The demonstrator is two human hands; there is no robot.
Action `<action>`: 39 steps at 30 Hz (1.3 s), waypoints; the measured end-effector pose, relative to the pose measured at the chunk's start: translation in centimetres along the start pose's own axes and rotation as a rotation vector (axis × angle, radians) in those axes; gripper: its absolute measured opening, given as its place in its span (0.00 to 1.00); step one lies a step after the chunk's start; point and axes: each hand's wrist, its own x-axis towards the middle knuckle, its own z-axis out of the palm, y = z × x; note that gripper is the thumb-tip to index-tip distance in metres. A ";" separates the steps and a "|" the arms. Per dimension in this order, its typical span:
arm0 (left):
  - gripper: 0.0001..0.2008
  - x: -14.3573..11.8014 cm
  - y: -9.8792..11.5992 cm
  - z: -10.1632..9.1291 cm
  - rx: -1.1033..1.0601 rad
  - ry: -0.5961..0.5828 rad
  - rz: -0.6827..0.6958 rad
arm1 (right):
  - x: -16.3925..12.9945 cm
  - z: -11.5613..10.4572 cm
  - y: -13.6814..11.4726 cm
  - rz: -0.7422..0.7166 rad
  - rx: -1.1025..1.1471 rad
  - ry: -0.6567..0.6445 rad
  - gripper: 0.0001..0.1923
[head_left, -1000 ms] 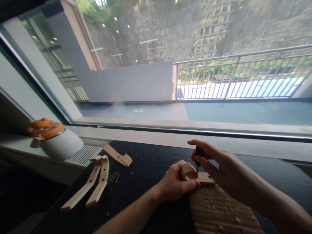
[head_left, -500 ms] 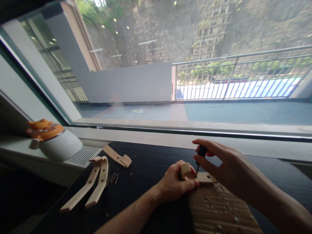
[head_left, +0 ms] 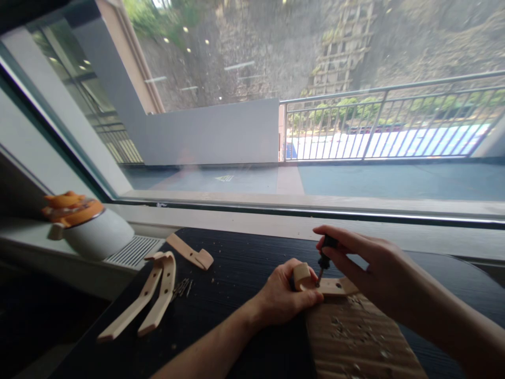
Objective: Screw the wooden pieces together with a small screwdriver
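Small pale wooden piece with a rounded end (head_left: 315, 281) lies on the near edge of the black wood-grain tabletop (head_left: 236, 263), at the far end of a ribbed brown cardboard sheet (head_left: 355, 337) littered with wood shavings.

Left hand (head_left: 282, 297): fingers curled closed around the rounded end of the piece, pinning it to the surface; thumb on top, near the tool tip.

Right hand (head_left: 363, 266): fingertips pinched closed on the black handle of a short screwdriver (head_left: 324, 255). Tool stands nearly upright, tilted slightly; its tip meets the top face of the piece just right of the left thumb. Right hand sits above and to the right of the piece, not touching it.

Off to the left, well apart from both hands: two long curved pale wooden slats (head_left: 152, 297) side by side, a shorter wooden slat (head_left: 191, 252) behind them, a small cluster of dark screws (head_left: 182, 287) between. White rounded vessel with orange lid (head_left: 89, 226) on the sill.
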 end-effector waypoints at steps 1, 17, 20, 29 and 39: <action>0.12 0.0 0.1 0.0 0.004 0.003 -0.004 | 0.0 -0.1 -0.1 -0.001 -0.015 0.009 0.15; 0.12 -0.1 0.0 0.0 -0.009 -0.018 0.023 | -0.3 -0.5 -0.8 0.010 -0.108 0.020 0.20; 0.13 -0.1 0.0 0.0 -0.002 -0.013 0.013 | -0.2 -0.4 -0.8 -0.026 -0.073 0.005 0.18; 0.13 0.0 0.0 -0.1 0.019 -0.003 0.012 | 0.0 -0.5 -0.5 -0.048 -0.123 0.044 0.16; 0.12 -0.1 0.1 0.0 -0.012 -0.010 0.018 | 0.2 -0.1 -0.4 -0.055 -0.256 0.085 0.18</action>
